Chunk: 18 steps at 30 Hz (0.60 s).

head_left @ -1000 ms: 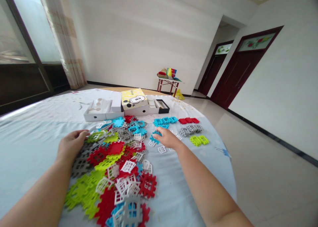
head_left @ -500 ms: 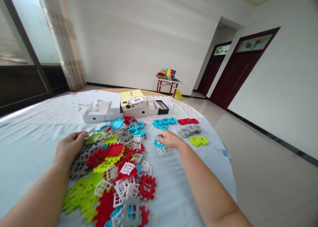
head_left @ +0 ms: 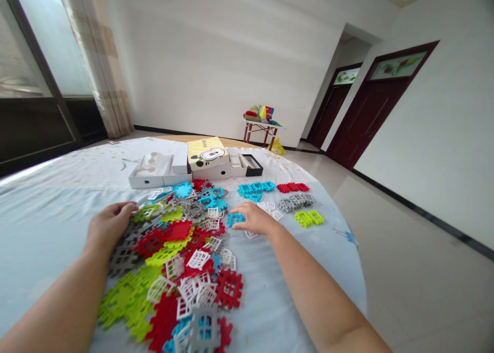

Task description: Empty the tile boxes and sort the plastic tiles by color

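My right hand (head_left: 254, 219) is over the cloth just right of the pile, with thumb and fingers at opposite edges of a blue window-frame building tile (head_left: 235, 219). White lattice window pieces (head_left: 269, 209) lie by that hand, partly covered by it. My left hand (head_left: 111, 223) rests at the left edge of the heap, its fingers bent together beside a green tile (head_left: 145, 213); whatever they hold is hidden. Between my arms spreads the mixed heap, with red tiles (head_left: 179, 231), green tiles (head_left: 127, 294), grey tiles (head_left: 204, 327) and white window pieces (head_left: 198, 260).
Sorted groups lie to the right: blue tiles (head_left: 255, 189), red tiles (head_left: 293, 187), grey tiles (head_left: 297, 203) and green tiles (head_left: 309, 218). Behind the heap stand a yellow-lidded box (head_left: 208, 155), a white tray (head_left: 144, 182) and a small black box (head_left: 253, 172). A patterned cloth (head_left: 301, 270) covers the round table.
My right hand has shifted slightly left with the blue tile, its fingers wider apart, uncovering more white window pieces. My left hand has hardly moved.
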Tool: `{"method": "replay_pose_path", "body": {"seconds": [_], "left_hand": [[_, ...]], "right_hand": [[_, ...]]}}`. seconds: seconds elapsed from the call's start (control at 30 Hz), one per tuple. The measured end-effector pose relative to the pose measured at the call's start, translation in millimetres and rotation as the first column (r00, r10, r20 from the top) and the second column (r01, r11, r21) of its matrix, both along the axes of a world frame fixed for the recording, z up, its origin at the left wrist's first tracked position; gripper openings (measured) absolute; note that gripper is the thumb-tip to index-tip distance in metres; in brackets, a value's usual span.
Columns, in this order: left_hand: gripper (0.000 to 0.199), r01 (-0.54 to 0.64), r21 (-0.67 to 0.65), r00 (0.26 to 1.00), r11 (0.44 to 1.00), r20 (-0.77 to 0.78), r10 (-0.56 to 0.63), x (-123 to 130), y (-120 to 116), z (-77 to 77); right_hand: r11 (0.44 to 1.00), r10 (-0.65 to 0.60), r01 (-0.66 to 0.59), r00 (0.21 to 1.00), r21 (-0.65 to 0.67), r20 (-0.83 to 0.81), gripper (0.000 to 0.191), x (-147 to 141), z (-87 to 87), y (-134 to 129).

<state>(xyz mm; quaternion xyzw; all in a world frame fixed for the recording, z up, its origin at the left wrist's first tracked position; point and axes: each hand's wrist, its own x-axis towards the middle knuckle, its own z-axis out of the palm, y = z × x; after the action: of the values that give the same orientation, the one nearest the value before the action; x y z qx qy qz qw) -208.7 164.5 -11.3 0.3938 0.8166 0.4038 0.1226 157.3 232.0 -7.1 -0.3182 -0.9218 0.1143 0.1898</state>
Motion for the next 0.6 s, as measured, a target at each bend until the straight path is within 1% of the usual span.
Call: {"method": "replay_pose_path", "body": {"seconds": [0.07,0.2,0.33,0.47,0.53,0.6], "left_hand": [[0.043,0.000,-0.001,1.000,1.000,0.002,0.000,-1.1,0.5,-0.7],[0.044,0.006,-0.007,1.000,1.000,-0.031,-0.006,-0.6,1.2,0.1],[0.044,0.031,-0.012,0.997,0.999,-0.072,-0.031,0.4,0.5,1.6],[0.045,-0.002,-0.037,0.999,0.999,-0.040,0.000,-1.1,1.2,1.1],[0.045,-0.008,-0.034,0.999,0.999,-0.041,0.006,-2.3,2.0,0.3],[0.044,-0.009,-0.026,0.999,1.000,-0.049,0.008,-2.9,2.6,-0.2]], "right_hand": [[0.999,-0.041,0.041,0.999,0.006,0.006,0.049,3.3,1.5,0.3],[0.990,-0.131,0.135,0.987,-0.032,0.095,0.053,1.3,-0.4,-4.0],[0.981,-0.170,0.180,0.978,-0.069,0.120,0.053,-2.8,1.4,-8.9],[0.977,-0.211,0.212,0.977,-0.031,0.020,0.055,3.2,17.2,-6.2],[0.967,-0.253,0.254,0.967,0.011,-0.031,0.055,10.5,27.2,1.6],[0.951,-0.303,0.304,0.952,0.058,-0.036,0.054,19.5,35.9,14.7]]}}
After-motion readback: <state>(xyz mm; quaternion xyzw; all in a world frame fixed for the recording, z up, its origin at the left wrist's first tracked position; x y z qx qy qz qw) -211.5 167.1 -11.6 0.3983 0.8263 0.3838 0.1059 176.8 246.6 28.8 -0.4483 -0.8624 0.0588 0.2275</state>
